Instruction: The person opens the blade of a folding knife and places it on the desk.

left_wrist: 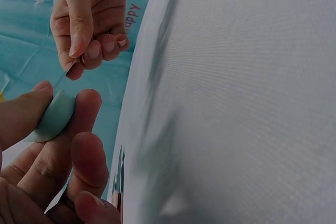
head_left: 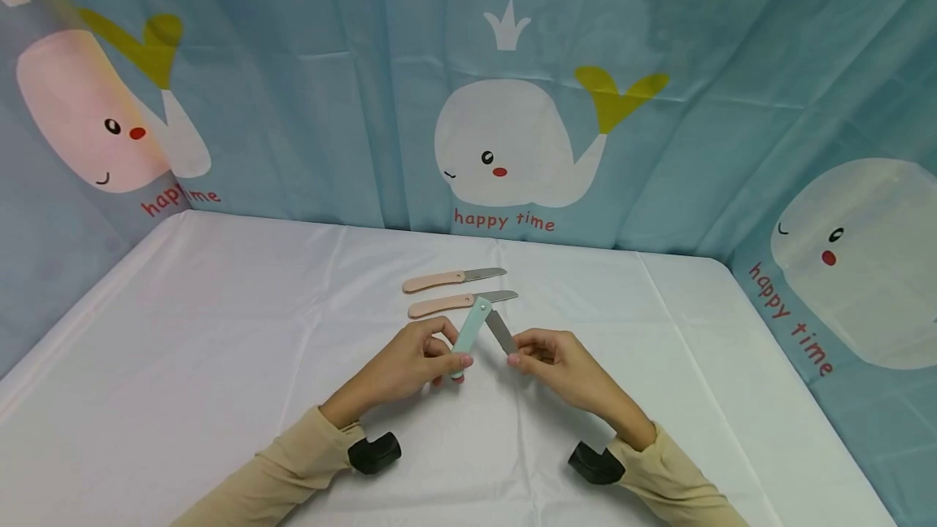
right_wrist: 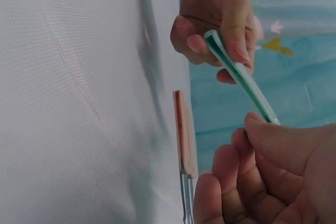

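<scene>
A folding knife with a mint-green handle (head_left: 472,327) is held between both hands above the white table. My left hand (head_left: 413,360) grips the handle near its lower end, thumb across it. With thumb and fingertips my right hand (head_left: 564,364) pinches the tip of the grey blade (head_left: 501,332), which stands part-way folded at an angle to the handle. In the right wrist view the slot along the green handle (right_wrist: 244,80) shows. Behind the hands lie two pink-handled folding knives, the far one (head_left: 433,281) and the near one (head_left: 442,305), both with blades out to the right.
A white cloth (head_left: 220,332) covers the table. Blue curtains (head_left: 307,104) with printed whales rise behind it and at both sides. Black wrist mounts (head_left: 375,453) sit at the sleeve cuffs.
</scene>
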A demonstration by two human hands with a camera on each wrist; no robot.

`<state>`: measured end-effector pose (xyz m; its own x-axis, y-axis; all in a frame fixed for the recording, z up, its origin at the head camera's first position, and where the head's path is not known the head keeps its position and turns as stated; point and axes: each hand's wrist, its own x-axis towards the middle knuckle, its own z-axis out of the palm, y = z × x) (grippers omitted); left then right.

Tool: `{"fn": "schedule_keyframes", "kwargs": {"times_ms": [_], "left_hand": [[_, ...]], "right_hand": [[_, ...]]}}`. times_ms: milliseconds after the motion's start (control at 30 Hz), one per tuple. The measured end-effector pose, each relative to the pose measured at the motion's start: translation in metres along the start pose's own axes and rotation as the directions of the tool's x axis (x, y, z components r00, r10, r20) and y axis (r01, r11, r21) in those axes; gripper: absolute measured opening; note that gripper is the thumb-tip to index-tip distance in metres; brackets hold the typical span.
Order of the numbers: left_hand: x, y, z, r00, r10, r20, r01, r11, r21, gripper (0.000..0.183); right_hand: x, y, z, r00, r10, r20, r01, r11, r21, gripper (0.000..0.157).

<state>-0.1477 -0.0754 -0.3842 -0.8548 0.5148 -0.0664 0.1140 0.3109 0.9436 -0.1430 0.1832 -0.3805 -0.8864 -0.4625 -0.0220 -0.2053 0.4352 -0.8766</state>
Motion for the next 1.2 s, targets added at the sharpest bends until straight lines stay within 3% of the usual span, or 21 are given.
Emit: {"fn": "schedule_keyframes", "kwargs": {"times_ms": [400,733,1200], "left_hand": [[-0.001,0.001,-0.005,1.0,0.012,0.028,-0.012,0.999,0.034,0.022],[-0.001,-0.002,-0.01,0.997,0.024,0.072,-0.027,0.999,0.041,0.02],[-0.002,-0.003,-0.012,0.994,0.01,0.112,-0.014,0.999,0.034,0.016]], "right_hand": [[0.0,0.002,-0.01,0.998,-0.001,-0.064,-0.003,0.998,-0.063,0.024],[0.0,0.003,-0.015,0.998,-0.003,-0.058,0.0,0.998,-0.058,0.022],[-0.003,0.006,-0.028,0.992,-0.035,-0.12,0.016,0.987,-0.157,0.018]]}}
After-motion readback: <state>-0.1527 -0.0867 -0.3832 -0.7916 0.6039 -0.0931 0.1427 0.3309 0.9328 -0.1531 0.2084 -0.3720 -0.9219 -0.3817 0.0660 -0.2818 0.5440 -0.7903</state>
